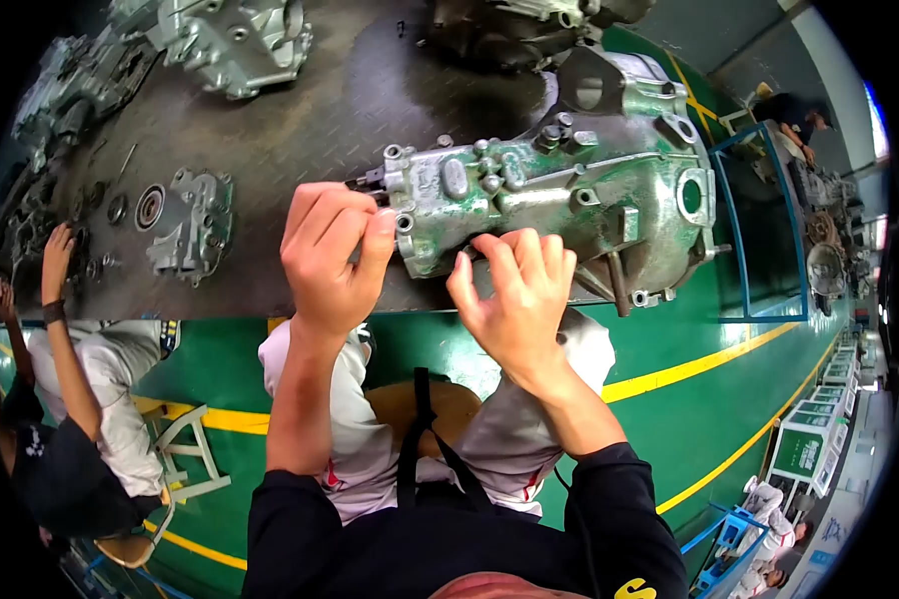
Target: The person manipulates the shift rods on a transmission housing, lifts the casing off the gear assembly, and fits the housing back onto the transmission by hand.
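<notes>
Silvery housing (549, 190), left hand (335, 255) at its end, smaller casting (175, 240), seated co-worker (65, 484)

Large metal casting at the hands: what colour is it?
The casting is silver-grey with green patches, best seen in the head view.

"What lies on the dark metal table (320, 120)?"
"At left, a silvery cast-metal housing (192, 228) with a round bore; beyond it, a larger pale-grey cast casing (235, 45)."
"And around it?"
"A glossy green floor (659, 439) with a yellow painted stripe (699, 363), a blue rectangular metal frame (732, 240) at right, and a seated person in a black shirt (65, 474) at left."
</notes>
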Demonstrator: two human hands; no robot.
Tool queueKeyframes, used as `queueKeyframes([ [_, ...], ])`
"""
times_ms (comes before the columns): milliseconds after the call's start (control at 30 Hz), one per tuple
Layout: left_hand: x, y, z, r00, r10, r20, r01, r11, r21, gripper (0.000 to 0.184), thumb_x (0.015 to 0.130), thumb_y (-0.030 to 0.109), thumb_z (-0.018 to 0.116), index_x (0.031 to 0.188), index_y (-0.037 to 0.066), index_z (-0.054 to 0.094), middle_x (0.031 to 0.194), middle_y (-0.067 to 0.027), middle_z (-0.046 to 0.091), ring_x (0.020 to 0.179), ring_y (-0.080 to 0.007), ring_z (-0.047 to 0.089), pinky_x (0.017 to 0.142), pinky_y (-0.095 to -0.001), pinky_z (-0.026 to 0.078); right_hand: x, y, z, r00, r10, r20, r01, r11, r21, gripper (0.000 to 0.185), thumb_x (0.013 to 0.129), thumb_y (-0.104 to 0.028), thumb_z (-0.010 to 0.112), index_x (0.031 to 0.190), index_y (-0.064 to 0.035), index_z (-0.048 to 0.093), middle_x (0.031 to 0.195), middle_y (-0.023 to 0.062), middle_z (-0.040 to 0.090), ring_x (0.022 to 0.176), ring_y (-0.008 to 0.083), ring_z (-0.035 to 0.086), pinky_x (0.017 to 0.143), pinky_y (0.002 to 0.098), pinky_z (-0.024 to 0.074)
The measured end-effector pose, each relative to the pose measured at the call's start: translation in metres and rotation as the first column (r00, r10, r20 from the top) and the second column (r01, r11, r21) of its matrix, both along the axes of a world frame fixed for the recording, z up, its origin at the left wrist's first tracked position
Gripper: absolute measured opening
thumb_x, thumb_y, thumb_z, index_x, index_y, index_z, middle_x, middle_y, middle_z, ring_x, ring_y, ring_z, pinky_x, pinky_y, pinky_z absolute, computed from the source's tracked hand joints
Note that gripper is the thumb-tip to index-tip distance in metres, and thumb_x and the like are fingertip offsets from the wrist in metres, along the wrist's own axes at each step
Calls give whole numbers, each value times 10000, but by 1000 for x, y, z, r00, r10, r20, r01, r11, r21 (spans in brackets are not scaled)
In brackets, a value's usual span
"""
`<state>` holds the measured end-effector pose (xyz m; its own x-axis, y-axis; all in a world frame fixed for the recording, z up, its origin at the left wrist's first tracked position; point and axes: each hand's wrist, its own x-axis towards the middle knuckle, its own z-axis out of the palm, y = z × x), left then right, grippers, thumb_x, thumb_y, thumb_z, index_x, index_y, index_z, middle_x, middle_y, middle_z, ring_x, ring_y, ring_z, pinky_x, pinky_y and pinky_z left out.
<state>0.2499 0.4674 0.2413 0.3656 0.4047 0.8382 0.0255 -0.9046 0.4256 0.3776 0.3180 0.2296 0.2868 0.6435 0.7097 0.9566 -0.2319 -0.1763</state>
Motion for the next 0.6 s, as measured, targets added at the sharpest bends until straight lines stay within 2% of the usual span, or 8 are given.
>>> queueKeyframes([
  [67,-1,-6,7,998,37,-43,-37,999,-6,91,812,-3,717,770,-12,636,798,-110,639,839,-326,620,768,-427,504,1,-3,5,999,-34,-15,33,999,-9,254,769,-273,786,896,-110,638,813,56,513,769,264,514,682,424,347],
  [100,-1,-5,6,998,29,-61,-28,1000,13,75,819,-2,705,780,-8,641,811,-121,637,845,-337,622,776,-444,503,3,-7,11,999,-40,-16,40,999,-9,287,738,-260,836,894,-128,635,824,50,549,749,269,523,677,417,343],
  [167,-2,-9,8,998,22,-66,-20,1000,18,89,864,-6,642,779,-19,617,848,-147,624,871,-367,611,798,-460,495,5,-12,14,998,-61,-22,61,998,-16,286,765,-307,843,853,-137,632,808,45,525,754,259,515,684,421,341],
  [233,-2,-10,9,998,2,-68,-2,1000,-3,124,888,-14,601,765,-27,590,852,-153,614,877,-370,594,805,-460,484,2,-15,15,998,-60,-30,59,998,-13,238,798,-268,818,819,-117,635,813,52,492,763,252,496,702,412,339],
  [433,0,-15,9,997,-43,-64,39,997,-66,159,888,-28,573,736,-28,527,824,-146,568,851,-346,547,768,-450,455,-1,-18,16,999,-24,-23,25,999,31,221,799,-213,804,921,-88,669,836,38,517,766,223,493,705,379,343],
  [567,1,-15,9,996,-51,-74,46,996,-70,152,892,-26,568,748,-26,520,818,-144,558,856,-345,542,772,-442,449,0,-19,18,999,-22,-45,23,999,27,245,796,-234,815,918,-85,663,826,35,508,760,224,489,694,373,341],
  [600,1,-15,10,996,-36,-85,31,997,-65,159,898,-24,565,746,-25,518,820,-144,560,857,-347,543,779,-442,450,1,-19,16,999,-41,-29,42,999,17,241,806,-246,809,866,-94,632,811,39,491,761,227,484,695,377,342],
])
